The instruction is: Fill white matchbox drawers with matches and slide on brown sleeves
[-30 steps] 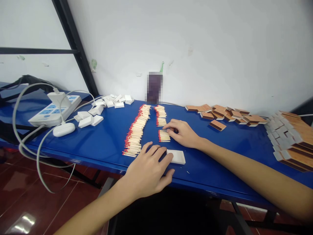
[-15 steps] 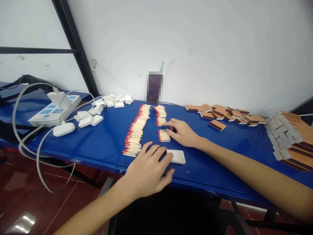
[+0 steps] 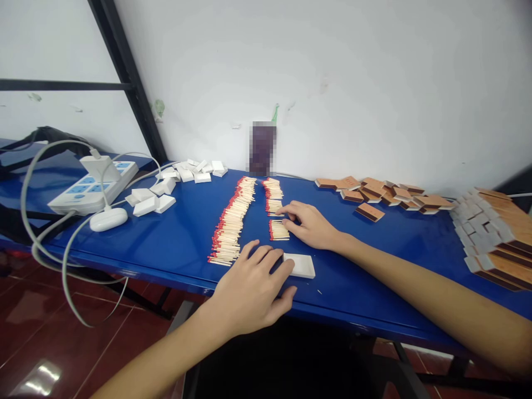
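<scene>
My right hand (image 3: pixel 311 226) is open, with index finger and thumb apart at the right ends of the short column of matches. Its index fingertip is at the lowest sticks of the upper group of matches (image 3: pixel 273 191). The thumb is beside a separate small group of matches (image 3: pixel 279 230) just below. My left hand (image 3: pixel 254 288) is spread open at the table's front, below the long column of matches (image 3: pixel 231 223). Its index finger reaches the left end of a white matchbox tray (image 3: pixel 304 266) and partly hides it. Red match heads point left.
White matchbox trays (image 3: pixel 185 174) lie scattered at back left, near a power strip (image 3: pixel 89 191), cables and a white oval case (image 3: pixel 108 220). Matchbox sleeves (image 3: pixel 372 190) are heaped at back right. Stacked matchboxes (image 3: pixel 494 238) stand at the right end of the blue table (image 3: pixel 174 249).
My right fingertips have shifted very slightly to the right at the lowest sticks of the upper group. My left hand and the white tray have stayed in place.
</scene>
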`<state>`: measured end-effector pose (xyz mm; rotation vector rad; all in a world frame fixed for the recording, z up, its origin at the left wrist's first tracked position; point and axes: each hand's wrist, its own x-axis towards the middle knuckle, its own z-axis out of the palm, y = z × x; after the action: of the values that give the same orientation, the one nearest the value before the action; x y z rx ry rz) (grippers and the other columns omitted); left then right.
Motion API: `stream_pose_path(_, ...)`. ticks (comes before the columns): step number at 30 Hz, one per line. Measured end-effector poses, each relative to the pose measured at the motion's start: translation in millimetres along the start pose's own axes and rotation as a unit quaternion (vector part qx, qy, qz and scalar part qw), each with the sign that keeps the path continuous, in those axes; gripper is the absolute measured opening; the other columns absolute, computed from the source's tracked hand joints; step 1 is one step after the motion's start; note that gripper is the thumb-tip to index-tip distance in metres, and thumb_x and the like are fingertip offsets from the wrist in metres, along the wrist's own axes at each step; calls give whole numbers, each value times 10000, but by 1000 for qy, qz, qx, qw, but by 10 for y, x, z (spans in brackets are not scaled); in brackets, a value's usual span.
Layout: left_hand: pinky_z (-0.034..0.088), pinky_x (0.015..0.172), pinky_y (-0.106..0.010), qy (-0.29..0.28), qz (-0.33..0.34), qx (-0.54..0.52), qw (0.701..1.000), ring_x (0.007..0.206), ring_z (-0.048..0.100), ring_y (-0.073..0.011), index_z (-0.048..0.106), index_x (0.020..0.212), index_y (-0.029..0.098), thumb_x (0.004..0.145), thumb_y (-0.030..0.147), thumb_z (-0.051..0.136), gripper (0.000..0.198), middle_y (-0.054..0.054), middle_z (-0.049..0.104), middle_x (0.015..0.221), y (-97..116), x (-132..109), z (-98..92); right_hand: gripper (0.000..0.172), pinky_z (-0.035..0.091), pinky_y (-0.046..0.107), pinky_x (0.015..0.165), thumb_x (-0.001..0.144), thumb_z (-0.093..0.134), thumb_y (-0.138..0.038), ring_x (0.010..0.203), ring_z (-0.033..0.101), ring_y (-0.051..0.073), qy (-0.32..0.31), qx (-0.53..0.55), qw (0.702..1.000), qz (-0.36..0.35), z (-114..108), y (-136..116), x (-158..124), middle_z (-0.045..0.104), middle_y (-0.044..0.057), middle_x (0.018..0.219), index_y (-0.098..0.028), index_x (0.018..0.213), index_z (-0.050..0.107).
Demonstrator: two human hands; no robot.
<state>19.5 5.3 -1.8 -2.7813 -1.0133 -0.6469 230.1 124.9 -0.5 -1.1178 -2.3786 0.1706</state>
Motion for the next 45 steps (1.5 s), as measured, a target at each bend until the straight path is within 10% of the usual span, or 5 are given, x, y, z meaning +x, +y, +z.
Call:
stream_pose_path(21,373,1092,-507,-1,0,-1,1000,1141,581,-282,579,1199,175,983,349,459,303,-103,632,1190,0,-6,0,300,330,279,586,905,516,-356,559,421,133,-26,138,984,107,-24,19,116,505,-29,588,-181,963,753)
stream_pose_path(45,381,1094,-510,-1,-1,1,1000,1151,589,-281,574,1207,177,978,336,478,295,-108,638,1192,14,-4,-14,306,410,305,682,923,483,-207,657,541,161,18,34,998,46,-3,-2,67,614,28,738,-173,1088,739)
